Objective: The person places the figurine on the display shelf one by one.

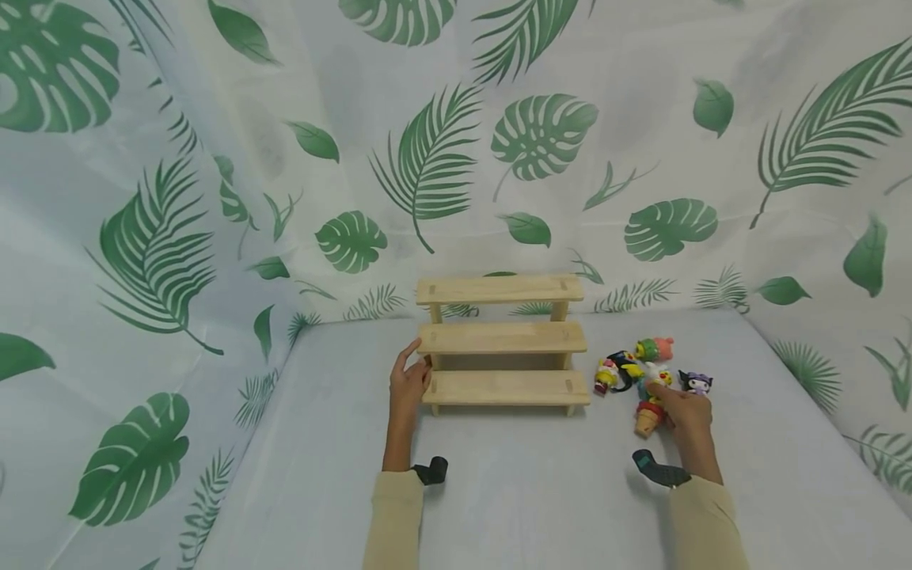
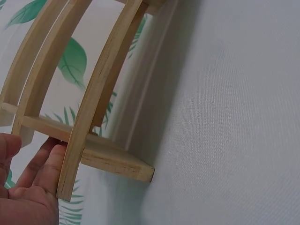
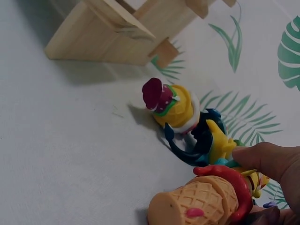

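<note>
A three-step wooden display stand (image 1: 502, 388) stands on the pale table. My left hand (image 1: 408, 388) grips its left end, with fingertips reaching in behind the board edge in the left wrist view. To the right of the stand, my right hand (image 1: 689, 416) pinches an ice-cream-cone figurine (image 3: 197, 199) with a waffle base and red rim. My thumb lies over its upper part, and my other fingers are mostly hidden. Beyond the cone are a yellow figurine with a dark red base (image 3: 180, 103) and a black-and-yellow figurine (image 3: 206, 136).
A green-and-pink figurine (image 1: 654, 348) lies at the back of the group. A purple-and-black figurine (image 1: 696, 383) sits just right of my right hand. Leaf-printed cloth (image 1: 456, 174) hangs behind the table and along both sides.
</note>
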`<state>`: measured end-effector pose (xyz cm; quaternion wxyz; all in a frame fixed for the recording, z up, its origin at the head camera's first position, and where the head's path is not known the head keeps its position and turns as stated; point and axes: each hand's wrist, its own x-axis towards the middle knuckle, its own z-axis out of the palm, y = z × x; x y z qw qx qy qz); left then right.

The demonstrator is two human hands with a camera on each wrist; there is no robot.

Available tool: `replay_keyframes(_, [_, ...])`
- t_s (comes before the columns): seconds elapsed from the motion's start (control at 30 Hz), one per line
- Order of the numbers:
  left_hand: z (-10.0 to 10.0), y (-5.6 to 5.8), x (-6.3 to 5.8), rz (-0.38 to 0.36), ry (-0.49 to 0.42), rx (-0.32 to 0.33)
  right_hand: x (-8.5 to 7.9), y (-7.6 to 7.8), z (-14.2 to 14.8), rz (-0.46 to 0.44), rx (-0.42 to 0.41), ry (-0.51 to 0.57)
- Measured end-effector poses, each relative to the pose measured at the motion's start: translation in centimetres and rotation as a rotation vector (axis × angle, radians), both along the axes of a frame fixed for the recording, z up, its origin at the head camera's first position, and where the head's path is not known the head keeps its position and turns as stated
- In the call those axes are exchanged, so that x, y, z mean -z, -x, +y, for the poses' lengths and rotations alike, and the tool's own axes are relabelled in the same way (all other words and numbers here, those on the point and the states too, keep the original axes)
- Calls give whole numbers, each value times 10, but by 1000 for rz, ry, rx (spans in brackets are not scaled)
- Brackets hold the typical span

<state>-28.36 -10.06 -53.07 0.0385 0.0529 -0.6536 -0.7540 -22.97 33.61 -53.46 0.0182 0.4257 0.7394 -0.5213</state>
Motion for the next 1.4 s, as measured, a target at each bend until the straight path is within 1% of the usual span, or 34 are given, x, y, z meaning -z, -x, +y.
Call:
replay_keyframes(0.13, [0,-1,0,7,43,-10,2,-3,-2,0,-24,-6])
replay_keyframes(0.3, [1,-4,-1,19,88,11,4,-6,-5,39,8,-1])
replay_keyframes(0.47, [1,-4,-2,35,114,14,7,-7,-6,93,37,-10])
replay_keyframes(0.67, [0,-4,-1,29,145,-2,10,-6,-9,135,39,-26])
replay_keyframes(0.87, [0,-4,0,28,153,6,11,-8,-12,174,45,-83])
replay_keyframes(1.03, [1,-3,0,34,153,3,9,-10,-13,232,68,-119])
replay_keyframes(1.17, [1,-2,-1,15,161,-4,5,-9,-14,282,86,-101])
replay_keyframes(1.3, [0,-2,0,-7,166,-6,2,-7,-16,360,85,-74])
replay_keyframes(1.33, [0,-4,-5,-10,166,1,1,-7,-17,382,83,-67])
replay_keyframes(1.4, [-1,-4,-5,-11,159,19,-2,-6,-20,460,84,-23])
